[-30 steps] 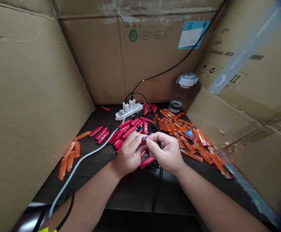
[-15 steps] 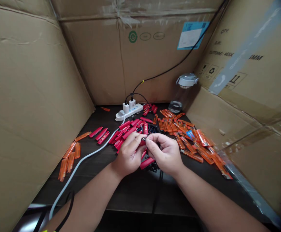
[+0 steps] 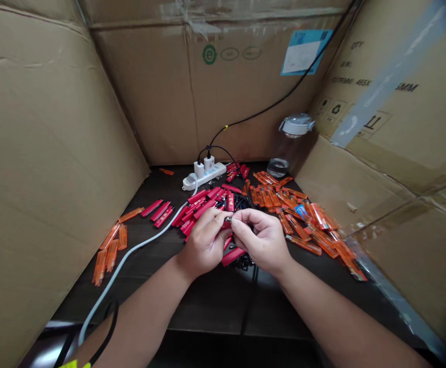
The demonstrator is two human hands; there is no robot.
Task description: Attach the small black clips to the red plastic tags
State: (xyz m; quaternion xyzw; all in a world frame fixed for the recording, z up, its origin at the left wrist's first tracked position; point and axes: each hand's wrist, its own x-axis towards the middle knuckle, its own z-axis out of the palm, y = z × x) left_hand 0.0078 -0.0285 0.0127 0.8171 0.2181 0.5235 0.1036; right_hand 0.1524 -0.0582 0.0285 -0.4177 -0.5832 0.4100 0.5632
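Observation:
My left hand (image 3: 206,243) is closed around a red lighter (image 3: 227,225), most of which is hidden by the fingers. A small shiny metal end shows at its top. My right hand (image 3: 262,239) pinches right at that end, thumb against forefinger; whatever lies between those fingertips is too small to make out. Under and behind both hands is a heap of red lighters (image 3: 204,208) with gold lettering, mixed with small black parts (image 3: 243,204). Another red lighter (image 3: 233,256) lies just below the hands.
Orange see-through lighters (image 3: 303,225) are piled on the right, and several orange pieces (image 3: 111,254) lie left. A white power strip (image 3: 204,177) stands behind, its cable (image 3: 131,253) crossing the dark table (image 3: 207,312). A water bottle (image 3: 280,153) stands back right. Cardboard walls (image 3: 154,102) enclose the table.
Both hands hold almost the same pose, with the fingers shifting only slightly at the lighter's metal end. The whole view has moved up a little.

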